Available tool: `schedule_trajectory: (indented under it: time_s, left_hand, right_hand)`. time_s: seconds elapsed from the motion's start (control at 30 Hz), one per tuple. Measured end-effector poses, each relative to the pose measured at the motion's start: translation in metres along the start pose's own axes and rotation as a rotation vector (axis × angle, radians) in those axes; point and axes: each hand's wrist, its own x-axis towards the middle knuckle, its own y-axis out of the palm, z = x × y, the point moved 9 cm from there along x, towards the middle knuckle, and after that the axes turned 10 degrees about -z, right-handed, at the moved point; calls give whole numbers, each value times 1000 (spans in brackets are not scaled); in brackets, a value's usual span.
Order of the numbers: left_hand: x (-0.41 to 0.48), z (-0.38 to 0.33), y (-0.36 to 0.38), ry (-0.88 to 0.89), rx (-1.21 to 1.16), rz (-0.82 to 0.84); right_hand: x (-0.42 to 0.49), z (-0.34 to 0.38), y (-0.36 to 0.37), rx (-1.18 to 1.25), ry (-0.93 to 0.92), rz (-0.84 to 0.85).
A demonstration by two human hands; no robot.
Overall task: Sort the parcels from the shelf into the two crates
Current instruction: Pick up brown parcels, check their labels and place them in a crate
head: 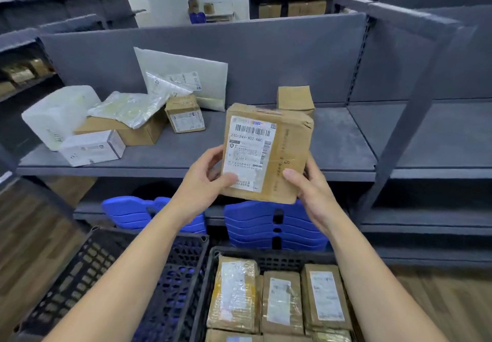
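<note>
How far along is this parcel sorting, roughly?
Partly done, it seems. The right-hand crate already holds several brown parcels; the left-hand crate looks empty where visible. In hand: both the left hand and right hand hold a labelled cardboard box above the crates. Left: on the shelf, several white packages and cardboard boxes wait.

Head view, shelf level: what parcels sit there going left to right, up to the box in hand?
White wrapped bundle → white box → clear bag → small labelled carton → held box → brown carton behind it.
</note>
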Motion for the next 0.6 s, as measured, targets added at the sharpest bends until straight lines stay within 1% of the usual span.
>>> schedule_trajectory:
  time_s: [0.1,0.2,0.33,0.43,0.53,0.6]
  left_hand:
    - [-8,10,16,15,36,-8]
    - [-15,19,29,-19,36,-20]
    - [-28,28,39,-66,59,-43]
    - [-40,42,48,-125,44,-7]
    - [-53,65,57,-138,140,23]
    - [-61,80,60,-136,183,-5]
  right_hand:
    - [-7,-5,-18,-36,-16,1]
    - [-15,-7,-29,-68,-28,8]
    - [-23,-19,-44,-133,10,8]
    - [-32,-29,-54,-210,59,0]
    - [-48,-47,-64,-217,165,5]
    - [-59,-63,-72,-243,248,16]
